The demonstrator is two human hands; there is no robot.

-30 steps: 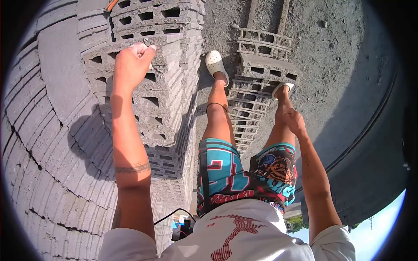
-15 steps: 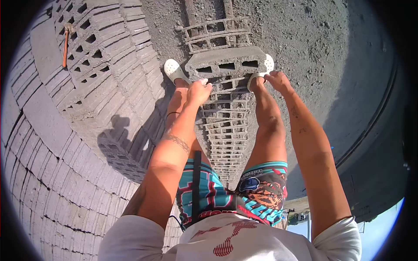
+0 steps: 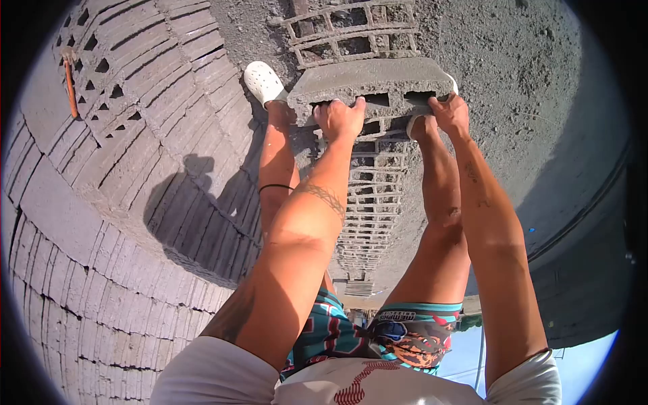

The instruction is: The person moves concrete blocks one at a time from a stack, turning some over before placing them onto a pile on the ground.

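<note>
A grey hollow concrete block (image 3: 371, 77) lies on its side between my feet, its openings facing me. My left hand (image 3: 339, 120) is at the block's left end, with fingers hooked into the openings there. My right hand (image 3: 450, 113) grips the edge of the opening at the right end. Under and behind the block runs a row of upright hollow blocks (image 3: 371, 202), their cells facing up. More of them (image 3: 351, 34) stand beyond the block.
Tall stacks of grey blocks (image 3: 81, 270) fill the left side, with an orange-handled tool (image 3: 71, 88) on top. White clogs (image 3: 265, 82) are on my feet. Gravel ground (image 3: 499, 74) extends on the right.
Both hands have moved onto the block and now grip its openings. The view has come closer to the block, which appears larger and slightly further right.
</note>
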